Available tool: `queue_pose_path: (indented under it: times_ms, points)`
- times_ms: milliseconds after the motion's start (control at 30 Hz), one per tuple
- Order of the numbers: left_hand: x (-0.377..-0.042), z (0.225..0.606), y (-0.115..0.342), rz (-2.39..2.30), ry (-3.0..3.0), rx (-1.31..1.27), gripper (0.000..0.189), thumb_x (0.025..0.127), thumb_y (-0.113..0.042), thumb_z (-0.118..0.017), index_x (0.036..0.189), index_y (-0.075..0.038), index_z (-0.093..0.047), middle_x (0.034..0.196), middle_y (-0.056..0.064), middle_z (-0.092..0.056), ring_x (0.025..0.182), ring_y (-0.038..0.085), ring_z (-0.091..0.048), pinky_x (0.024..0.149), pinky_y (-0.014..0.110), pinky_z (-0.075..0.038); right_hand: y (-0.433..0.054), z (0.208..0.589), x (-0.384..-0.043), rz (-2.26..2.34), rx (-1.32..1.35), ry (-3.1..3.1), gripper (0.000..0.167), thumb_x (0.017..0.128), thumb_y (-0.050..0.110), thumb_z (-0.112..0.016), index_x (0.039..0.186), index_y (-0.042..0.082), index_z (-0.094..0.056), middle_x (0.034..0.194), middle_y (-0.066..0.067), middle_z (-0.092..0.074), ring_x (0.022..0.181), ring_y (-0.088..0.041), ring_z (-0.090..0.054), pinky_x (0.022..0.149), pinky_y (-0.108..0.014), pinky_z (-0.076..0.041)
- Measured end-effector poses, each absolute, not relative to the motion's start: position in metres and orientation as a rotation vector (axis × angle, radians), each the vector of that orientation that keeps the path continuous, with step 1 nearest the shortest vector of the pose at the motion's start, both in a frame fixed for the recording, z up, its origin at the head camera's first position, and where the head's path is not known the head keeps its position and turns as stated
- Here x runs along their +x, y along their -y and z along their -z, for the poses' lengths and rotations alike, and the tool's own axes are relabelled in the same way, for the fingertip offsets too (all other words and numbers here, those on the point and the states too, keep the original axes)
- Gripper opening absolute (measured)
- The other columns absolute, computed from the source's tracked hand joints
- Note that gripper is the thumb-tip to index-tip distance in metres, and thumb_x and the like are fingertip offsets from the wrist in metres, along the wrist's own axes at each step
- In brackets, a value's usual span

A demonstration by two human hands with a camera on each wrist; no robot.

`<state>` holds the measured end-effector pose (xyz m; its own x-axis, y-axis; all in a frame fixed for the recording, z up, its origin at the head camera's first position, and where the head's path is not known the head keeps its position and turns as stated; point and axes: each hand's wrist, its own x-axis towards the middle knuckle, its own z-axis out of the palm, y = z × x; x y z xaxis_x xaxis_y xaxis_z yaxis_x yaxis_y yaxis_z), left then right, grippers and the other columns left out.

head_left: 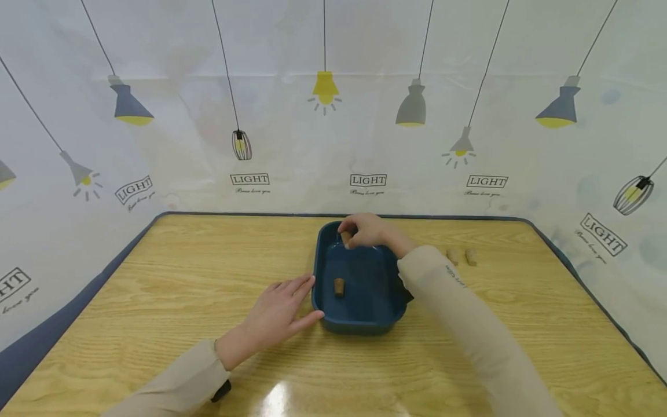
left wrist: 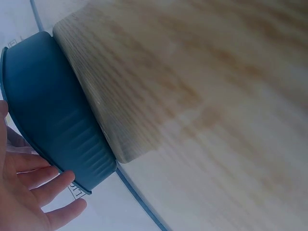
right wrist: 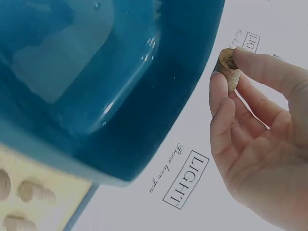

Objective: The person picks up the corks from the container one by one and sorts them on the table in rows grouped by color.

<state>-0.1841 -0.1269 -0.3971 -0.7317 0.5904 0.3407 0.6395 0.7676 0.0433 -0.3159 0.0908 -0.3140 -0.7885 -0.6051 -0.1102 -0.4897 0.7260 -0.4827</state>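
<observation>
A blue rectangular basin (head_left: 359, 328) stands on the wooden table. My right hand (head_left: 367, 230) is over its far end and pinches a cork (right wrist: 231, 77) between thumb and fingertips. Inside the basin, near its left side, is another cork (head_left: 339, 287). Shiny reflections and small droplets show on the basin's inner surface in the right wrist view. My left hand (head_left: 278, 310) is spread beside the basin, its fingertips and thumb at the left rim. In the left wrist view, the fingers (left wrist: 53, 187) are extended along that rim.
Two corks (head_left: 471, 258) stand on the table right of the basin, partly beside my right sleeve (head_left: 458, 313). Three corks (right wrist: 36, 191) show at the lower left of the right wrist view. Behind the table's far edge rises a backdrop (head_left: 292, 191) printed with lamps.
</observation>
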Motion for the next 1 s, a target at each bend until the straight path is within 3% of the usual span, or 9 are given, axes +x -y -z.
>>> queue_pose_path:
  times_ms: [433, 833, 1000]
  points:
    - [-0.184, 0.394, 0.126, 0.221, 2.734, -0.928, 0.071, 0.087, -0.058, -0.035, 0.131, -0.002, -0.042, 0.131, 0.011, -0.041, 0.112, 0.026, -0.045, 0.088, 0.045, -0.037, -0.114, 0.305, -0.304, 0.595, -1.015, -2.654, 0.039, 0.078, 0.006, -0.064, 0.116, -0.001, -0.055, 0.114, -0.012, -0.054, 0.102, -0.025, -0.049, 0.082, -0.036, -0.042]
    - [-0.183, 0.395, 0.126, 0.214, 2.712, -0.932, 0.07, 0.087, -0.057, -0.037, 0.129, -0.001, -0.044, 0.13, 0.012, -0.042, 0.113, 0.025, -0.044, 0.088, 0.044, -0.037, -0.151, 0.304, -0.285, 0.639, -1.042, -2.632, 0.038, 0.082, 0.009, -0.063, 0.118, 0.004, -0.052, 0.112, -0.008, -0.053, 0.084, -0.022, -0.054, 0.072, -0.033, -0.044]
    - [-0.182, 0.396, 0.126, 0.216, 2.706, -0.933, 0.07, 0.087, -0.056, -0.038, 0.129, -0.001, -0.044, 0.13, 0.012, -0.042, 0.113, 0.025, -0.045, 0.088, 0.043, -0.037, -0.168, 0.304, -0.277, 0.717, -1.018, -2.623, 0.037, 0.081, 0.006, -0.062, 0.117, 0.001, -0.052, 0.112, -0.012, -0.052, 0.077, -0.02, -0.055, 0.066, -0.032, -0.046]
